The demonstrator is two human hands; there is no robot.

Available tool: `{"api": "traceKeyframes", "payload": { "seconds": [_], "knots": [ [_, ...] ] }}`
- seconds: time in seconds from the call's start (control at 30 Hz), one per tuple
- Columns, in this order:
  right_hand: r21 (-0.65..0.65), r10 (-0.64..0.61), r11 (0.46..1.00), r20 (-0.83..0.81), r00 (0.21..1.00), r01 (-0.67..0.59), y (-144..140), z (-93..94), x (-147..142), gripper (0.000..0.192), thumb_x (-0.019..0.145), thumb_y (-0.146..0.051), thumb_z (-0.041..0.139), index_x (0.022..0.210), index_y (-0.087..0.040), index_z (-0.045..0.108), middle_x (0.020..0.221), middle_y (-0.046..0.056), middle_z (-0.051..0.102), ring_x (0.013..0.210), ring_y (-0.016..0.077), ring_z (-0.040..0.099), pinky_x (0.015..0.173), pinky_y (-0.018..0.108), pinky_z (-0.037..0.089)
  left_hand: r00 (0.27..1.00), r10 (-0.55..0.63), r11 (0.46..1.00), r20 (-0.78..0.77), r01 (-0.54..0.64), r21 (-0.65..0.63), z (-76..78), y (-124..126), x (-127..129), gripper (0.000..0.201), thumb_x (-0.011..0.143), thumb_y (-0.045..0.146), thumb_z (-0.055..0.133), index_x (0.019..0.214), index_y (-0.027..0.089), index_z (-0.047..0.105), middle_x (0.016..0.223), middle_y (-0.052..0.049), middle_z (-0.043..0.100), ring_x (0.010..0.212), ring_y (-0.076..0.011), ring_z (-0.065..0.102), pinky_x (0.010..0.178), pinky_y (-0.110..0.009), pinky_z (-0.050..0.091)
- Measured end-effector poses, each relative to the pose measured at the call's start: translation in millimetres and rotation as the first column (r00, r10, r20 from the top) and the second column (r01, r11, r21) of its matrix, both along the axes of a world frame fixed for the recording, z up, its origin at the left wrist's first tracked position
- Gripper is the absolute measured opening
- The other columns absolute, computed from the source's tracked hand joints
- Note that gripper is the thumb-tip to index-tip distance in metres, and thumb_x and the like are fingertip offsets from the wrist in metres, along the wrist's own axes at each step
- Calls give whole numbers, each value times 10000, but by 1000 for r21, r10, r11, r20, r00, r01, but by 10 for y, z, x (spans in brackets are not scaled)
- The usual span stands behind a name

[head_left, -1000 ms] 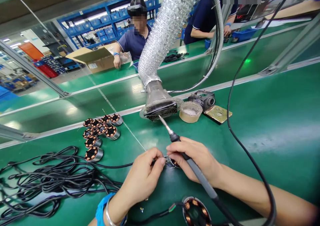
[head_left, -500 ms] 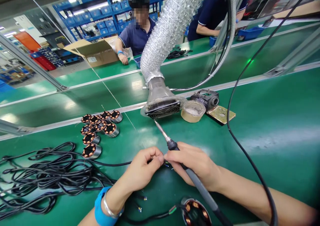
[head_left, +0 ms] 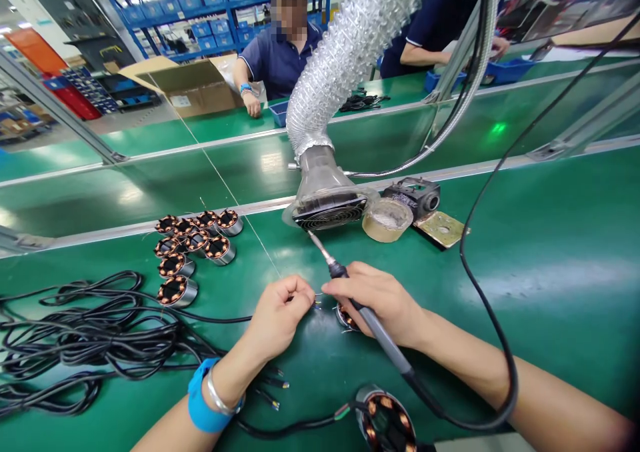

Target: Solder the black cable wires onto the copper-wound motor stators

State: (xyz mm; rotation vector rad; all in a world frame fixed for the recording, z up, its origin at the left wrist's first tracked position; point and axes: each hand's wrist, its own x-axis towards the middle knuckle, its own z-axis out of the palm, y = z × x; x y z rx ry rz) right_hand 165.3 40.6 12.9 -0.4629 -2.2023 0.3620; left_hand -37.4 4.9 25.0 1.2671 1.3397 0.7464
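A green counter (head_left: pixel 550 252) fills the view. A ribbed silver duct (head_left: pixel 345 52) curves down to a fan-faced hood (head_left: pixel 327 209) at its middle. At far left lies a tangle of black cables (head_left: pixel 85 339). Across the counter a person in a dark shirt (head_left: pixel 280 55) rests a hand by a cardboard box (head_left: pixel 187 89). Near the hood sit a tape roll (head_left: pixel 387 219) and a cluster of copper-wound motor stators (head_left: pixel 193 249).

The right hand (head_left: pixel 385 302) is closed around a soldering iron (head_left: pixel 367 322), tip pointing up toward the hood, and rests over a small stator (head_left: pixel 345 319) on the counter. The left hand (head_left: pixel 277 319), wearing a blue wristband, pinches thin wire ends (head_left: pixel 316 300) between thumb and fingers, just beside the right hand's fingertips. Another stator (head_left: pixel 385 422) lies at the bottom edge.
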Motion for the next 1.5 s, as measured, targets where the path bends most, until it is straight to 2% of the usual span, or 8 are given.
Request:
{"api": "traceKeyframes", "payload": {
  "seconds": [0.17, 0.33, 0.47, 0.6, 0.73, 0.87, 1.1, 1.5],
  "knots": [
    [130, 10, 991, 185, 983, -35, 13, 43, -34, 302, 974, -112, 389, 1243, -122, 524, 696, 47, 527, 741, 185, 460, 644, 315, 365, 999, 20, 1000, -29, -20, 19, -10, -7, -7, 271, 780, 368, 505, 681, 117, 478, 615, 23, 404, 595, -60, 328, 574, -179, 282],
    [44, 28, 998, 153, 988, -35, 45, 69, 9, 277, 953, -113, 417, 1199, -118, 544, 772, 56, 581, 736, 176, 442, 646, 316, 369, 997, 18, 1000, -77, -16, 24, -20, -3, 47, 314, 791, 409, 497, 667, 125, 450, 600, 30, 372, 580, -56, 310, 551, -176, 268],
    [-54, 19, 998, 6, 1000, -19, -21, 130, 92, 301, 935, -103, 462, 1220, -126, 556, 812, 52, 605, 735, 150, 458, 655, 285, 406, 992, 42, 998, -121, -37, 49, 23, 9, 81, 282, 763, 381, 488, 669, 115, 493, 593, 26, 393, 562, -53, 324, 535, -168, 271],
    [-238, -136, 965, -117, 984, 105, -209, 234, 210, 413, 904, -95, 537, 1311, -165, 532, 914, 41, 643, 787, 119, 541, 714, 253, 464, 980, 49, 998, -191, -41, 46, 87, 39, 87, 292, 739, 398, 493, 667, 116, 516, 559, 27, 391, 522, -52, 317, 503, -169, 249],
    [-345, -284, 917, -220, 933, 198, -327, 278, 298, 274, 887, -172, 562, 1147, -198, 645, 852, 28, 621, 725, 110, 549, 631, 237, 461, 972, 30, 999, -233, -20, 49, 111, 68, 71, 310, 751, 416, 498, 664, 118, 511, 545, 33, 372, 509, -45, 296, 491, -166, 231],
    [-389, -368, 888, -277, 888, 247, -317, 238, 319, 160, 858, -175, 577, 990, -208, 660, 809, 5, 654, 681, 97, 590, 597, 197, 477, 971, 8, 999, -239, 4, 52, 111, 81, 60, 320, 761, 421, 496, 668, 115, 514, 553, 35, 360, 515, -43, 290, 493, -164, 232],
    [-399, -378, 881, -274, 884, 254, -297, 216, 297, 118, 839, -175, 588, 931, -193, 660, 820, 13, 683, 699, 106, 636, 632, 180, 519, 967, -12, 998, -256, 26, 51, 110, 85, 56, 326, 770, 423, 494, 669, 114, 522, 556, 32, 351, 522, -45, 287, 498, -168, 229],
    [-373, -322, 902, -241, 916, 219, -323, 257, 250, 145, 837, -145, 561, 954, -170, 642, 803, 24, 664, 652, 99, 595, 580, 207, 488, 962, -23, 998, -273, 36, 42, 107, 87, 60, 310, 771, 411, 499, 671, 119, 520, 541, 38, 333, 508, -45, 271, 482, -169, 217]
  ]
}}
